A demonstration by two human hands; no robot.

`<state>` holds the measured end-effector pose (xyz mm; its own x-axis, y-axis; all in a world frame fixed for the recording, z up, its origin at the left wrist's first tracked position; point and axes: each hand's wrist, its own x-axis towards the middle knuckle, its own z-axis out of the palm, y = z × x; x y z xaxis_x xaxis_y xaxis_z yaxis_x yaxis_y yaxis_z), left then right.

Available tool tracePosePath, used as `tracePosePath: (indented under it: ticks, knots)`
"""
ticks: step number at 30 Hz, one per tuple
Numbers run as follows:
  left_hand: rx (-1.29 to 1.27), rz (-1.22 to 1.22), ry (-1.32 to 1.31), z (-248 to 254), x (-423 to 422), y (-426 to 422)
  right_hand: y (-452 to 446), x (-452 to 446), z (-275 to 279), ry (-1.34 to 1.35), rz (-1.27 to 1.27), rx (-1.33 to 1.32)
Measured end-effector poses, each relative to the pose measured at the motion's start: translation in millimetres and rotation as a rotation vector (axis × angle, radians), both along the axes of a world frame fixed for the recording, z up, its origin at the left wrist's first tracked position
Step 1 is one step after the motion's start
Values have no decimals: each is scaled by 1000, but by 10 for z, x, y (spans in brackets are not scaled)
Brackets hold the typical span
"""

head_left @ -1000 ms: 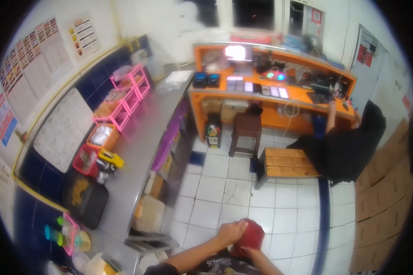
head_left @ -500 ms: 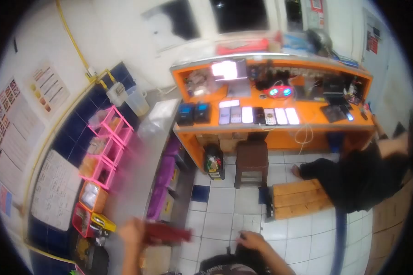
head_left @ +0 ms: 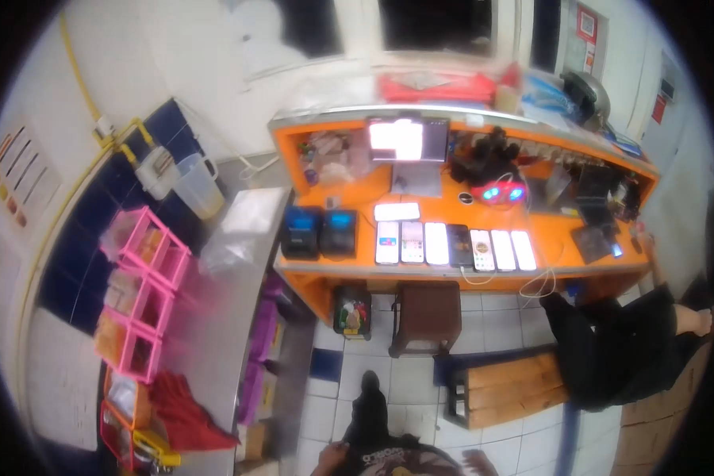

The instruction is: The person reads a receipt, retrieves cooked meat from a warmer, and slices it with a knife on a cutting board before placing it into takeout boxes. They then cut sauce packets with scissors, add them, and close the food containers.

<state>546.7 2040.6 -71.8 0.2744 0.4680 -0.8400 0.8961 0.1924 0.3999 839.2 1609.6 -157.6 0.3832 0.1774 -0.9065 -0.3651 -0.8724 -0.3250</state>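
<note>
A red cloth [head_left: 184, 414] lies crumpled on the left metal counter [head_left: 218, 337], its lower corner at the counter's edge. My left hand [head_left: 332, 458] is low at the bottom of the view, to the right of the cloth and away from it. Its fingers are mostly hidden and blurred. On the other side of my body, my right hand [head_left: 477, 462] hangs at the bottom edge, its blurred fingers looking loosely apart. Nothing shows in it. Ahead, several lit phones [head_left: 436, 243] lie in a row on the orange desk [head_left: 325, 190].
A brown stool [head_left: 426, 317] and a small bin [head_left: 351, 312] stand before the desk. To the right, a seated person [head_left: 619, 349] in dark clothes is beside a wooden bench [head_left: 516, 389]. Pink baskets [head_left: 147, 301] line the left counter; two dark boxy devices [head_left: 320, 234] sit on the desk.
The red cloth has left my left hand and lies on the counter. Both hands are lower in view. The desk and stool appear nearer, and a dark-clad foot shows forward on the floor.
</note>
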Motion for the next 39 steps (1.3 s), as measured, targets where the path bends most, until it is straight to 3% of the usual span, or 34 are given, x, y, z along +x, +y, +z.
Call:
tracePosePath:
  ticks: [1,2,3,4,5,7,8,9,10,11,12,13,15,16,18,20,22,23,25,26,28,32,34,35,36,37,39]
  knots:
    - [275,-264,103,45,74,131,-7,-106,50,128,-219,-120]
    - [338,-257,0,13,93,397,19,-195,100,165,-213,-177]
    - [126,-176,-10,71,67,658,117,-310,463,110,-303,-138]
    - [-84,-90,-22,145,145,963,259,-309,562,238,-395,-269]
    - [-106,-101,-25,374,298,1241,389,-317,697,233,-408,-288]
    - [-587,-332,-151,889,626,1736,705,-309,950,214,-550,-216]
    - [-606,-342,-152,797,707,1900,851,-265,1053,164,-598,-111]
    - [-667,-313,-286,664,762,2037,887,-160,1080,-5,-305,40]
    - [-724,-281,-415,617,803,2136,961,-121,1093,-104,-213,107]
    - [-585,-468,-453,720,994,2216,1034,-80,1109,-210,-121,167]
    - [-594,-481,-446,637,1017,2227,1246,33,1179,-236,-181,157]
    - [-376,-485,-582,411,982,2195,1479,151,1274,-264,-241,148]
    - [76,-620,-699,-56,881,2091,1993,376,1811,-211,-598,96]
    - [72,-625,-700,42,1057,2073,2017,429,1774,-212,-603,94]
    - [128,-295,-204,491,1492,2004,2083,551,1725,-161,-622,92]
    - [124,-286,-212,231,1476,2041,2275,697,1891,-168,-552,59]
    - [244,-465,-55,293,1485,1998,2255,814,1845,-163,-327,18]
    - [241,-435,-37,330,1479,1963,2277,909,1799,-141,-240,13]
    - [148,-478,92,842,1667,1934,2429,1257,1673,-99,-52,37]
    - [160,-379,119,763,1562,1811,2620,1519,1591,-75,61,64]
    - [361,-117,-148,284,1208,1356,3162,2126,1427,-34,297,151]
    - [242,426,-8,1484,1594,790,4893,3127,1236,43,900,288]
    - [242,580,130,1518,1589,195,5769,3042,1229,74,1188,365]
    - [188,507,208,1513,1521,18,6121,2879,1255,90,1310,402]
    - [516,408,176,1367,1470,-437,6401,2655,1294,102,1414,435]
    - [474,481,220,1211,1442,-765,6601,2395,1346,117,1505,467]
    - [431,588,264,1451,1593,-1287,6805,1826,1481,150,1673,521]
